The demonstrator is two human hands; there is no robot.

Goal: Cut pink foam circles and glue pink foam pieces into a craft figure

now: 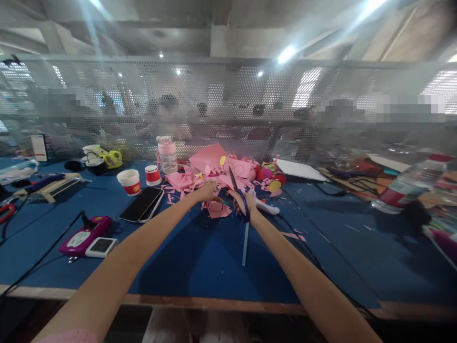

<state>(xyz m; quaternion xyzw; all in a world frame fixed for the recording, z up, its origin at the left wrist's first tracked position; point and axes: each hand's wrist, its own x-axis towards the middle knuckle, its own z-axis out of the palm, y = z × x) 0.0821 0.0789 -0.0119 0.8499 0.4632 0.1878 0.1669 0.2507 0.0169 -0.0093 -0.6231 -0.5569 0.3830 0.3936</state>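
Note:
My right hand point(246, 202) is closed around the dark blue handles of scissors point(233, 180), whose blades point up and away from me. Across from it, my left hand point(207, 191) has its fingers drawn together at the top edge of a pink paper point(216, 208) with a drawn circle; its fingertips are small and partly hidden. Behind both hands spreads a heap of pink paper scraps point(182, 180), including a sheet with drawn ovals point(238, 169). A white glue gun point(266, 206) with a black cord lies beside my right hand. A translucent stick point(245, 245) lies below that hand.
To the left are a phone point(141, 206), paper cups point(129, 182), a pink-lidded bottle point(167, 155) and a purple power strip point(87, 234). A large plastic bottle point(410, 186) lies tilted at right. A perforated screen point(221, 109) bounds the table's back.

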